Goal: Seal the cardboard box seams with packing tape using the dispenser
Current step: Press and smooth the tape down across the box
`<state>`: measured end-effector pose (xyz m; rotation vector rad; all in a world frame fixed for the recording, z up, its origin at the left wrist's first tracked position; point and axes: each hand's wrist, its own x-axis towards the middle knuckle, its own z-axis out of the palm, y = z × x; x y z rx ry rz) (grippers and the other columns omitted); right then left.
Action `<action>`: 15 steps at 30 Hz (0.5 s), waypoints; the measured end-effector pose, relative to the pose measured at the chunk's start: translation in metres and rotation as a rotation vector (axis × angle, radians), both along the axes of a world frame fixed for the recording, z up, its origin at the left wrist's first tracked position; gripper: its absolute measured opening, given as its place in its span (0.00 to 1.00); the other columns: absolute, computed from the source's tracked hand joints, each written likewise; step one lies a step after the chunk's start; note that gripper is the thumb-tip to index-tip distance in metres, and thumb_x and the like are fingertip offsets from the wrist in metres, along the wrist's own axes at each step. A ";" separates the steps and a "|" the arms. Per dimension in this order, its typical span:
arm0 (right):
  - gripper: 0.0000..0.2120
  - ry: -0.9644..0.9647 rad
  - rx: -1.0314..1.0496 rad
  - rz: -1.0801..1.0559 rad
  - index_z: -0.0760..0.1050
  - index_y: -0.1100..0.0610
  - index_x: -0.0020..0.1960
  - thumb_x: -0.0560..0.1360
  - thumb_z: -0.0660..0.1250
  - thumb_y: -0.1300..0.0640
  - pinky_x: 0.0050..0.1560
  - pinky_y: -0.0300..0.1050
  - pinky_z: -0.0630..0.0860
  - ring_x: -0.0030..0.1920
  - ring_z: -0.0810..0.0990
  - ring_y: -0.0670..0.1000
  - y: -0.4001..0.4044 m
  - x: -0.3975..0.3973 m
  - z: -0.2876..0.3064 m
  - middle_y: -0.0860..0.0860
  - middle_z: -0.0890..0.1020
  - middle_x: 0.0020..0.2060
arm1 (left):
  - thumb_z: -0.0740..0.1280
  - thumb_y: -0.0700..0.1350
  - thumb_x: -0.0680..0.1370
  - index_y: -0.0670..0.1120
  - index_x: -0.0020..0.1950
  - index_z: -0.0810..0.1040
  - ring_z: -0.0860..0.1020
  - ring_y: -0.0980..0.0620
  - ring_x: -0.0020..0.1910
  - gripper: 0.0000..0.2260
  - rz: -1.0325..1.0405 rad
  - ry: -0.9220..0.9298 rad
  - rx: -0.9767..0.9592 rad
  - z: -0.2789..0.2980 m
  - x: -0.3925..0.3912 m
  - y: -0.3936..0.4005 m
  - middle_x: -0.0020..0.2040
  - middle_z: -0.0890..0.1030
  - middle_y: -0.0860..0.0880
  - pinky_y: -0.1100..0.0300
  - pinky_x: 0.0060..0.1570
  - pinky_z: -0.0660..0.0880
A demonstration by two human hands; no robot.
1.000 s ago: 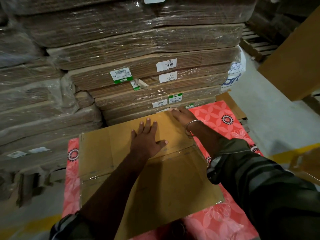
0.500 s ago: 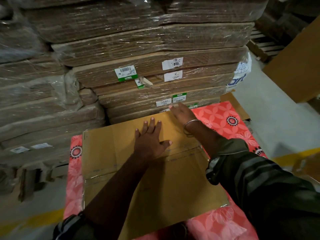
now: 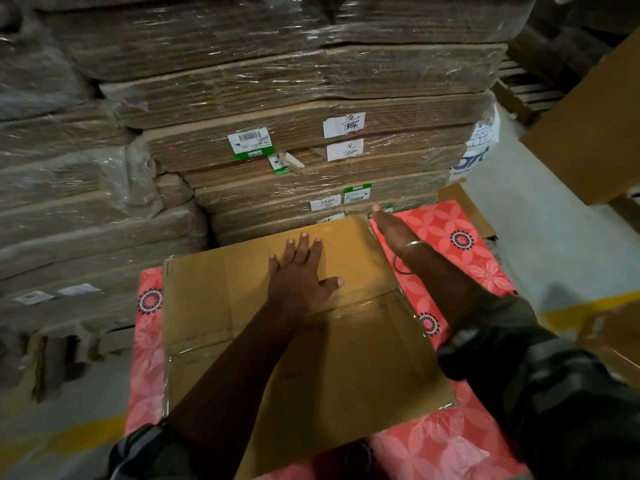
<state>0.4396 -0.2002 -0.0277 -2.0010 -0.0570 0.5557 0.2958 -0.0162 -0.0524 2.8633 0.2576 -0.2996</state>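
A brown cardboard box sits on a red floral-patterned surface. Clear packing tape runs across its middle seam and down its sides. My left hand lies flat on the box top just behind the seam, fingers spread. My right hand reaches along the box's far right corner, fingers extended and empty, with a metal bangle on the wrist. No tape dispenser is in view.
Tall stacks of shrink-wrapped flat cardboard with white and green labels stand right behind the box. Another cardboard box stands at the right. Grey floor with a yellow line lies to the right.
My right hand has slid off the box's far edge to its far right corner. My left hand stays pressed on the top. The view has shifted slightly.
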 end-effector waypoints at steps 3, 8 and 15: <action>0.27 -0.114 0.098 -0.156 0.77 0.53 0.66 0.79 0.57 0.36 0.69 0.47 0.66 0.64 0.75 0.49 -0.032 -0.044 0.005 0.50 0.79 0.63 | 0.56 0.73 0.78 0.54 0.85 0.44 0.42 0.43 0.85 0.43 -0.004 0.009 0.008 -0.001 0.002 0.000 0.86 0.41 0.50 0.34 0.80 0.47; 0.18 -0.096 0.098 0.034 0.71 0.49 0.71 0.82 0.61 0.49 0.63 0.28 0.65 0.68 0.73 0.44 -0.073 -0.135 -0.007 0.42 0.76 0.65 | 0.56 0.73 0.78 0.54 0.85 0.43 0.42 0.43 0.85 0.43 -0.017 0.021 0.019 0.000 0.001 0.001 0.86 0.40 0.49 0.34 0.79 0.47; 0.20 -0.348 -0.235 0.134 0.75 0.55 0.68 0.80 0.63 0.46 0.66 0.24 0.56 0.70 0.73 0.52 -0.112 -0.208 -0.007 0.52 0.78 0.67 | 0.56 0.73 0.78 0.54 0.85 0.43 0.42 0.43 0.85 0.43 -0.011 0.045 0.031 0.002 0.001 -0.001 0.86 0.40 0.49 0.33 0.79 0.47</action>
